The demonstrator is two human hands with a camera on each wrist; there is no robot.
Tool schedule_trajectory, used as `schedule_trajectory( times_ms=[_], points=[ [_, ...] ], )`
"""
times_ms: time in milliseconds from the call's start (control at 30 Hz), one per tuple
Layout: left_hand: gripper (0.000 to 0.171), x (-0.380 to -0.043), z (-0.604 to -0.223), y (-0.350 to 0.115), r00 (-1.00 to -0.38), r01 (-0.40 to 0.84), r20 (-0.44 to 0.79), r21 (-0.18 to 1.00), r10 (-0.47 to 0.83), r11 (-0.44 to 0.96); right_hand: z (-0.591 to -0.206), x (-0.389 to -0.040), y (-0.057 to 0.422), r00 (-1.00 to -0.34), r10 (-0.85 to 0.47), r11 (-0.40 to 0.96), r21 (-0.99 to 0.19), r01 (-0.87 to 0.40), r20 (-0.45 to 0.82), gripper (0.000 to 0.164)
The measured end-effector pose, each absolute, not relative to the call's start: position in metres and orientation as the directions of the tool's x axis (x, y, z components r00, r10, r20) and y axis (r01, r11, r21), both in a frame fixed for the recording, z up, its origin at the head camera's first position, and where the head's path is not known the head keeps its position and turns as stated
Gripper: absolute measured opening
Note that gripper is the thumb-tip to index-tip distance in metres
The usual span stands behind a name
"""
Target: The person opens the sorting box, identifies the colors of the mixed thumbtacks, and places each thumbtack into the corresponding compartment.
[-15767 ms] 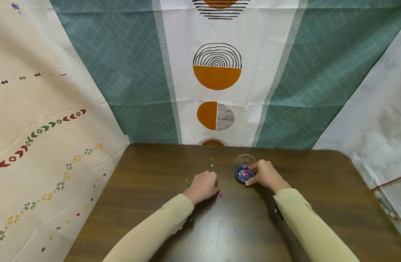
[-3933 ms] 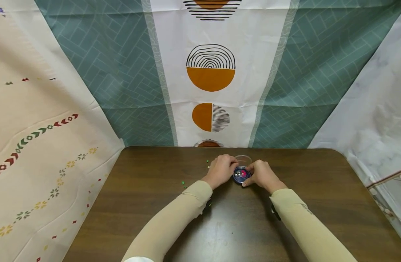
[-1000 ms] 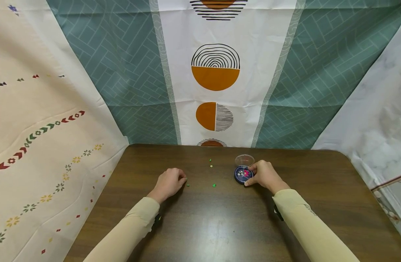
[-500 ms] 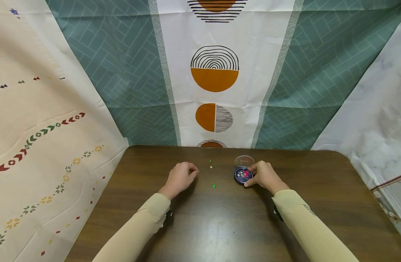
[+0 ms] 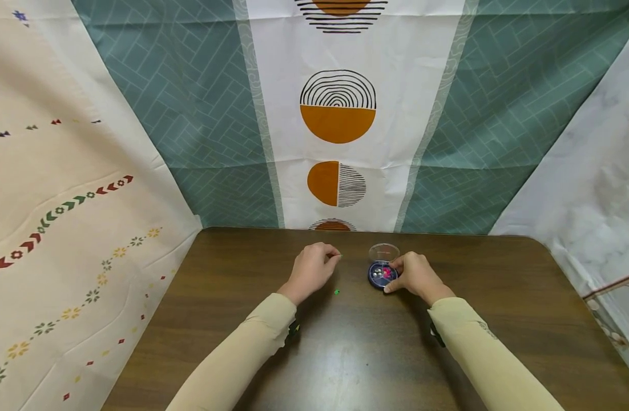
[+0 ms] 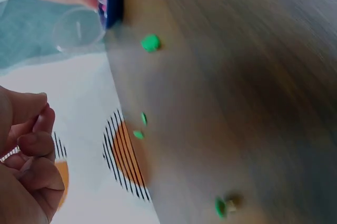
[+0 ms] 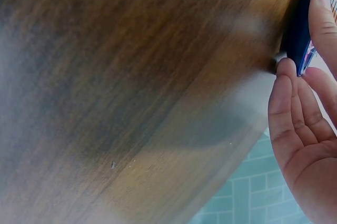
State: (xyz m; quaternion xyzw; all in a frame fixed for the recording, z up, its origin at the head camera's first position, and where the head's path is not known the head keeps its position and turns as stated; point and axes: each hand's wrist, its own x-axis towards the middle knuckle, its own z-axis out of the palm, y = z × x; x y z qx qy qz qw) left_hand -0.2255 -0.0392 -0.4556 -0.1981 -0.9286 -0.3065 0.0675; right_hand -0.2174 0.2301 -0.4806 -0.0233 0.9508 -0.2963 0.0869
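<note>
My right hand [image 5: 418, 277] grips a round dark-blue case [image 5: 374, 276] by its right side, thumb at the front and fingers behind. The clear lid [image 5: 384, 252] stands up, and pink and silvery bits lie in the divided compartments. My left hand [image 5: 310, 271] is to the left of the case, thumb and forefinger pinched together. A green speck shows at its fingertips in the head view. Below it lies a small green piece [image 5: 337, 291]. In the left wrist view, more small green pieces lie on the table, one [image 6: 220, 207] beside a gold-coloured bit.
A brown wooden table [image 5: 366, 348] bears everything. Behind it hangs a patterned cloth [image 5: 340, 188], with a beige cloth [image 5: 78, 200] at the left and a white marbled one [image 5: 597, 188] at the right. Both forearms reach in from the front edge.
My left hand has moved right and a little back toward the case, fingers pinched. Earlier it picked among the green pieces farther left. My right hand has stayed on the case throughout.
</note>
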Motion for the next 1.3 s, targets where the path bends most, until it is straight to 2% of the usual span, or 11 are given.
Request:
schedule_trajectory(
  times_ms=[300,600,1300],
  points=[
    [0.013,-0.226,-0.454,0.004,-0.887,0.461,0.289,0.542,0.359,0.703,-0.480,-0.216,0.230,-0.988,-0.094,0.816,-0.578,-0.005,-0.124,0.071],
    [0.013,-0.223,-0.462,0.033,-0.869,0.494,0.269,0.500,0.414,0.712,-0.481,-0.216,0.230,-0.987,-0.100,0.813,-0.583,-0.007,-0.127,0.072],
    [0.014,-0.223,-0.490,0.054,-0.858,0.509,0.162,0.390,0.487,0.767,-0.482,-0.218,0.232,-0.985,-0.097,0.810,-0.586,0.006,-0.143,0.071]
  ],
)
